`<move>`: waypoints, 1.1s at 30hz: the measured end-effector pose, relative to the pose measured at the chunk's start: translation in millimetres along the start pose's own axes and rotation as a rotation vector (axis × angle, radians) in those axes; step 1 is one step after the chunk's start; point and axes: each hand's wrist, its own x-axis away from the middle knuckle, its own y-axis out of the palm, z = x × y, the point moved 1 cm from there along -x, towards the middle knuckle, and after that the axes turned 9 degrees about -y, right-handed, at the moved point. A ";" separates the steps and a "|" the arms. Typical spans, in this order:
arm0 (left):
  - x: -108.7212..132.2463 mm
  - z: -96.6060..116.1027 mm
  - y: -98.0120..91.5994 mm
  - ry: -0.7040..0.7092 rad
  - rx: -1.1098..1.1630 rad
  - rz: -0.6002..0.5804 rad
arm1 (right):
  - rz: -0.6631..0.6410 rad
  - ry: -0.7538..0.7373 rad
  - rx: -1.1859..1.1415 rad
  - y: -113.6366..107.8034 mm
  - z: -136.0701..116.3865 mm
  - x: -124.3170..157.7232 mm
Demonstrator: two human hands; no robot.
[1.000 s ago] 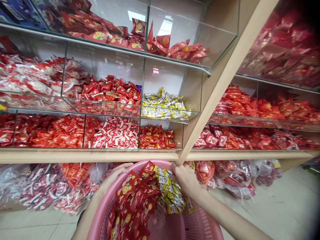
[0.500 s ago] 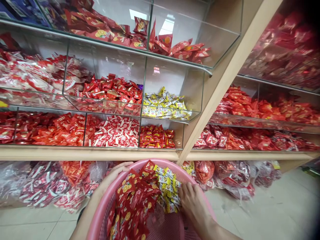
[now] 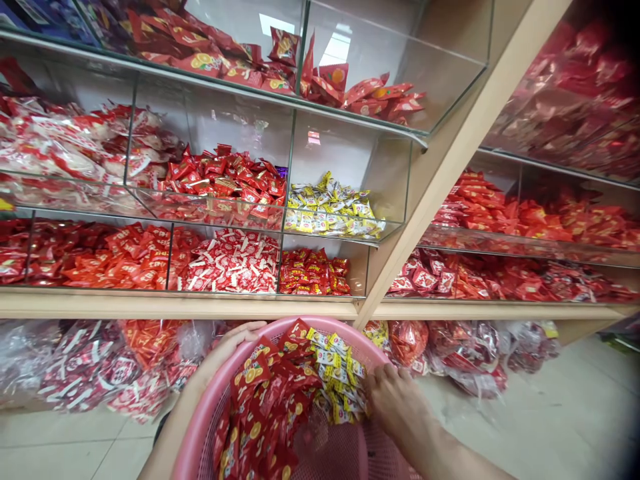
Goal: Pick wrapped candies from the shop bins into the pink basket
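A pink plastic basket point(image 3: 193, 433) with mesh walls is in front of me. My left hand point(image 3: 240, 340) is closed over its left rim near the far side. Inside, red candy packets point(image 3: 273, 407) with orange-slice prints fill the left part. Small yellow-and-white wrapped candies point(image 3: 340, 377) lie heaped on the right. My right hand point(image 3: 395, 403) is down inside the right wall, beside the yellow candies, its fingers curled together. Its fingertips are hidden, so what they hold, if anything, does not show.
Glass-fronted shelves rise beyond the basket. One bin holds matching yellow candies point(image 3: 333, 207); orange-print packets point(image 3: 385, 97) lie above it. A slanting wooden post point(image 3: 435, 193) divides the shelving. Clear bags of candy point(image 3: 90, 367) sit below the wooden ledge point(image 3: 175, 307), on the tiled floor.
My right hand has shifted slightly right, away from the yellow candies, uncovering more of their edge. My left hand stays on the rim. The view has moved a little.
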 end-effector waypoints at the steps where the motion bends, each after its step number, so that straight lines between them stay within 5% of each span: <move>1: -0.4 0.0 -0.6 0.010 -0.006 0.003 | 0.014 -0.007 -0.021 -6.1 6.2 0.0; 6: -1.1 1.2 -1.0 0.043 -0.031 0.007 | 0.079 -0.008 -0.136 -25.3 25.8 -7.3; 17: 1.0 -1.5 0.7 -0.014 0.060 -0.034 | 0.145 0.068 -0.021 0.2 6.5 -28.6; 26: -7.9 -2.7 -5.0 -0.080 0.018 0.001 | 0.083 0.082 -0.165 -9.2 8.0 -20.3; 33: 5.2 3.0 2.5 0.022 -0.008 0.001 | 0.117 0.036 -0.169 -14.4 12.0 -17.2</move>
